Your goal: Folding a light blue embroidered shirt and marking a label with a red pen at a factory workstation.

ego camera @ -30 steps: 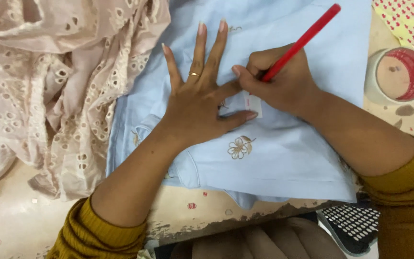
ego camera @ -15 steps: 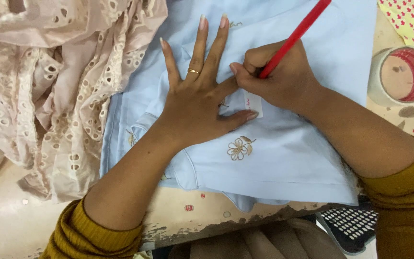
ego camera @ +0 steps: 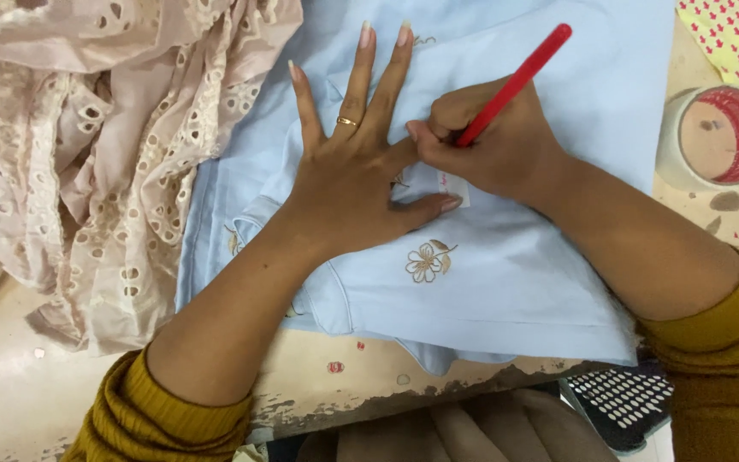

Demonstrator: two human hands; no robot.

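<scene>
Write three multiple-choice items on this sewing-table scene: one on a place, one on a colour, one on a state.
1. Where does the roll of tape sit?
A. on the table at the right edge
B. on the beige lace
C. in the left hand

2. What colour is the pen?
A. black
B. red
C. green

3. How does the left hand lie?
A. curled into a fist
B. lifted off the cloth
C. flat with fingers spread on the blue fabric

Answers: 1 A, the roll stands beside the blue fabric by the right edge; 2 B, the shaft in the right hand is red all along; 3 C, the palm presses the cloth next to a small white label.
</scene>
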